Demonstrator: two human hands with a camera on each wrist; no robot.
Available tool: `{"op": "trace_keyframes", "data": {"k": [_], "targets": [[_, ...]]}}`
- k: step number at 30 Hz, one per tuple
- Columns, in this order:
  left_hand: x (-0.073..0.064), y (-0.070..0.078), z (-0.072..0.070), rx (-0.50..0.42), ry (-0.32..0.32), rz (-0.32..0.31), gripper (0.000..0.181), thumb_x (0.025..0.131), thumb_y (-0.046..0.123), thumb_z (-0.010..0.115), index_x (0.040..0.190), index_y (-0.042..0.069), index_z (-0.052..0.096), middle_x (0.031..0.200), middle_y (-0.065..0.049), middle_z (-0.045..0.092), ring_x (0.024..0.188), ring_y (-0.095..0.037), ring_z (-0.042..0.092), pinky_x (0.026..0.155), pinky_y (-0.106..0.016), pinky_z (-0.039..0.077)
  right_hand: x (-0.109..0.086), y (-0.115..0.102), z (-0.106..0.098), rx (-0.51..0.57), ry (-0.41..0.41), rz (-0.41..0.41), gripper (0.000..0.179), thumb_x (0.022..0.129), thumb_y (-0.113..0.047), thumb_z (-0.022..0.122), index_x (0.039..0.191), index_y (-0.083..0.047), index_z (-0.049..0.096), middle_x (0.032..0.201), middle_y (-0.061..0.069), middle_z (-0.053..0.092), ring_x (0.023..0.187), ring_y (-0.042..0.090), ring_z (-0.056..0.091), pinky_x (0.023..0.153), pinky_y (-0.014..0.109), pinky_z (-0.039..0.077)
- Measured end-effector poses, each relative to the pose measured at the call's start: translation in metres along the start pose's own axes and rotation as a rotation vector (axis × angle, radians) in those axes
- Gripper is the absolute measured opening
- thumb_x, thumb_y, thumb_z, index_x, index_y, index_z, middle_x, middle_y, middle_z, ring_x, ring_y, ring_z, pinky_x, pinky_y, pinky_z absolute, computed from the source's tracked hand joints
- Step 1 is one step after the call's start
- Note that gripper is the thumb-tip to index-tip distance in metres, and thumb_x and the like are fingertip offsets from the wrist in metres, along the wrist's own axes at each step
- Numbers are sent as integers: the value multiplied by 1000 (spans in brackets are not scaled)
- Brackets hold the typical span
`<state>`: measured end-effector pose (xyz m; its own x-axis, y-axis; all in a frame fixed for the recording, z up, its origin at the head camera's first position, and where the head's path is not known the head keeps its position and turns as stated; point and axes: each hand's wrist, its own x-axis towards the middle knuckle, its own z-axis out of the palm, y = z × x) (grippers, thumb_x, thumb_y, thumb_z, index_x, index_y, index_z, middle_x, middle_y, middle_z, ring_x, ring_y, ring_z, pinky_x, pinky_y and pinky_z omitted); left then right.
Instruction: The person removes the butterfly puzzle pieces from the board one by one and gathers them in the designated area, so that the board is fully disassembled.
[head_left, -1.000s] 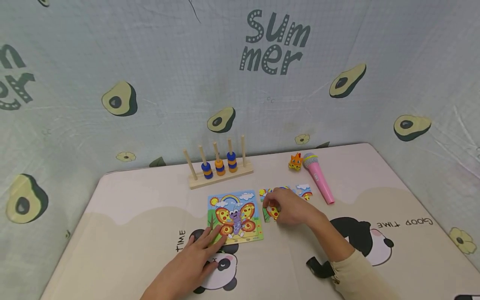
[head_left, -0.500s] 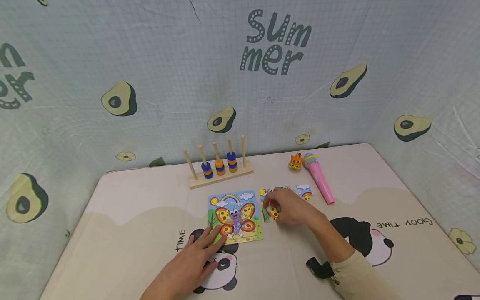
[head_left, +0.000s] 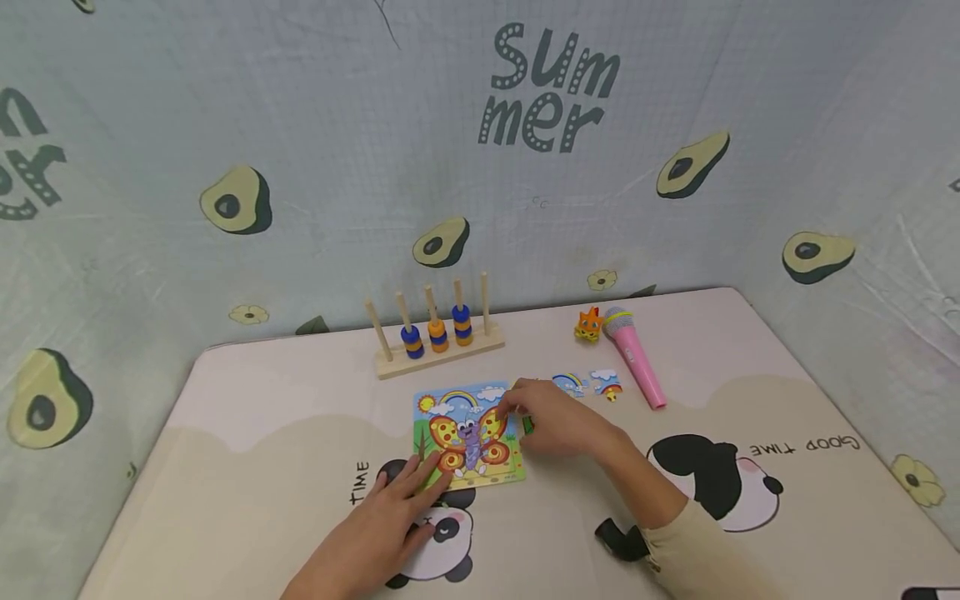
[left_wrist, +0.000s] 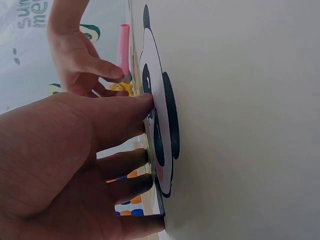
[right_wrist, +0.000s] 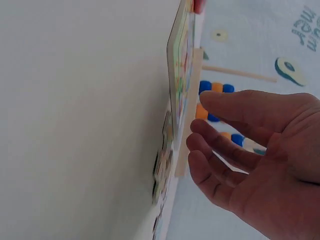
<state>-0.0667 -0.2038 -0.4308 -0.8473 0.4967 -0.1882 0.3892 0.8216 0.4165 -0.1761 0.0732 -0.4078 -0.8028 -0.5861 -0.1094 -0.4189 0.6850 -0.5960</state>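
A square butterfly puzzle board (head_left: 470, 471) lies flat on the table. Spread fingers of my left hand (head_left: 382, 521) rest on its lower left corner. Over the board's right edge is my right hand (head_left: 562, 421), its thumb and fingers loosely bent above the butterfly's right wing. In the right wrist view, no piece shows between the right thumb (right_wrist: 212, 102) and fingers. Beyond this hand lie a rainbow puzzle piece (head_left: 570, 384) and a cloud-and-mushroom piece (head_left: 606, 383). Another green-edged piece (head_left: 528, 425) is mostly hidden under the right hand. Stacked edges of loose pieces (right_wrist: 162, 170) show beside the board.
A wooden peg stand (head_left: 442, 359) with blue and orange rings stands behind the board. At the back right are a small orange toy figure (head_left: 588, 325) and a pink microphone (head_left: 637, 362). The table cover (head_left: 285, 467) has panda prints; a printed curtain (head_left: 337, 125) hangs behind.
My right hand has moved left from the loose pieces to the board's right edge, uncovering the rainbow piece. The left hand stays on the corner.
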Motion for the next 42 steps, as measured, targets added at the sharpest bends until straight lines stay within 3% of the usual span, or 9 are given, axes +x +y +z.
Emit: {"op": "trace_keyframes", "data": {"k": [6, 15, 28, 32, 38, 42], "targets": [[-1, 1, 1, 5, 12, 13, 62, 99, 27, 72, 156, 17, 50, 169, -8, 35, 156, -40, 31, 116, -71, 32, 15, -14, 8, 2, -26, -49, 35, 86, -1, 78, 119, -11, 74, 116, 5, 68, 106, 22, 61, 100, 44, 52], [0, 0, 2, -9, -13, 1, 62, 99, 28, 72, 156, 18, 50, 169, -9, 36, 156, -41, 31, 116, -73, 32, 36, -20, 19, -3, -87, -41, 39, 90, -5, 76, 128, -15, 72, 123, 1, 65, 109, 17, 59, 97, 35, 54], [1, 0, 2, 3, -11, 8, 62, 99, 28, 72, 156, 18, 50, 169, -9, 36, 156, -41, 32, 115, -73, 32, 45, -23, 26, -71, -102, -49, 42, 88, -7, 79, 128, -17, 72, 127, 3, 65, 118, 20, 58, 111, 43, 49], [0, 1, 2, 12, -5, 6, 62, 99, 28, 71, 156, 18, 50, 169, -9, 36, 156, -40, 32, 116, -72, 32, 47, -23, 28, -84, -103, -44, 44, 86, -6, 81, 127, -19, 73, 126, 2, 63, 117, 19, 57, 109, 42, 50], [0, 1, 1, 13, -10, -3, 61, 99, 28, 72, 156, 18, 51, 169, -10, 36, 156, -39, 32, 116, -73, 32, 48, -24, 28, -79, -107, -59, 46, 83, -1, 79, 126, -18, 74, 124, 3, 61, 108, 18, 55, 97, 36, 52], [0, 1, -1, 5, -19, -14, 61, 99, 28, 72, 155, 18, 51, 169, -9, 36, 156, -39, 32, 115, -74, 31, 49, -26, 27, -77, -108, -53, 48, 82, 1, 78, 125, -18, 74, 125, 3, 59, 109, 18, 54, 97, 35, 51]]}}
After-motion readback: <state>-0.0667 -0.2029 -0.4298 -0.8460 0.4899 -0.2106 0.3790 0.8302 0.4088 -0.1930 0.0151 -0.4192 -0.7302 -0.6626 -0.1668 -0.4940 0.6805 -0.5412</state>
